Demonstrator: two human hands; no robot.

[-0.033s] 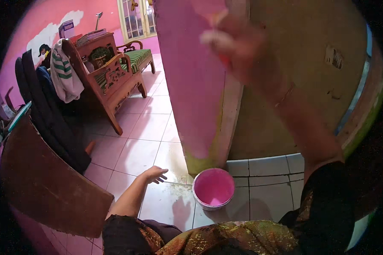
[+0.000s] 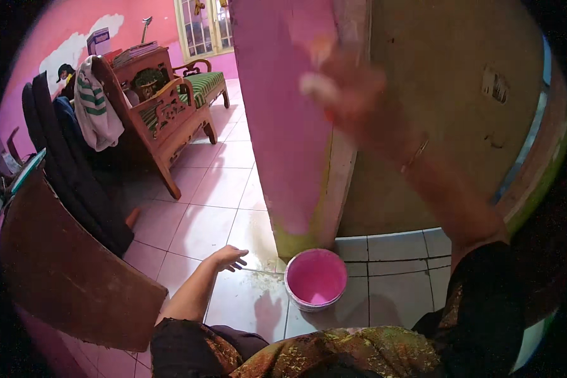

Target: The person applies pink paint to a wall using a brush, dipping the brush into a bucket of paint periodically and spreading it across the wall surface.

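Note:
My right hand [image 2: 353, 85] is raised in front of a pink-painted pillar [image 2: 283, 126], smeared by motion. Its fingers are closed around what looks like a paintbrush [image 2: 322, 48], whose pale orange end points up at the pillar face; a red bit shows below the fingers. Low on the left, my left hand [image 2: 229, 257] hangs over the tiles with its fingers apart, holding nothing. A white bucket [image 2: 316, 307] with pink paint inside stands on the floor at the pillar's foot, right of my left hand. Yellow-green shows along the pillar's lower edge.
A carved wooden bench [image 2: 164, 120] with green striped cushions stands at the far left, a white cloth [image 2: 96, 107] draped over its back. Nearer are a dark rolled item [image 2: 75, 176] and a brown board [image 2: 75, 264]. A brown panel [image 2: 435, 126] fills the right.
My right hand has come slightly down along the pillar with the paintbrush. My left hand and the bucket stay in place.

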